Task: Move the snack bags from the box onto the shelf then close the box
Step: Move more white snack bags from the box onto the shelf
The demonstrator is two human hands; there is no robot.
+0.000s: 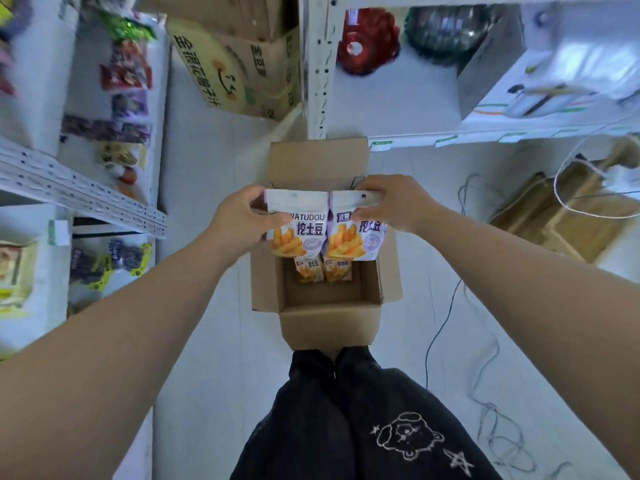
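Snack bags in white and purple, printed with orange fries, are split between the hands and the box: the left snack bag (294, 230) and the right snack bag (358, 237) hang upright side by side, edges touching, over the far half of the open cardboard box (329, 301), while two more bags (309, 270) lie next to each other on the box bottom just below them. The left hand (242, 216) pinches the top left corner of the left snack bag, thumb across the front and fingers curled behind; the right hand (391, 206) grips the top right corner of the right snack bag the same way. The box stands on the pale floor (207, 341) with its flaps open, the near flap against the person's dark trousers (346, 427). Far right of the box a white shelf (415, 98) carries a red pack (367, 39); on the left another shelf unit (79, 192) holds assorted bags. A larger printed carton (225, 71) stands far between them, and flattened cardboard (561, 220) lies on the right among loose cables (446, 323)
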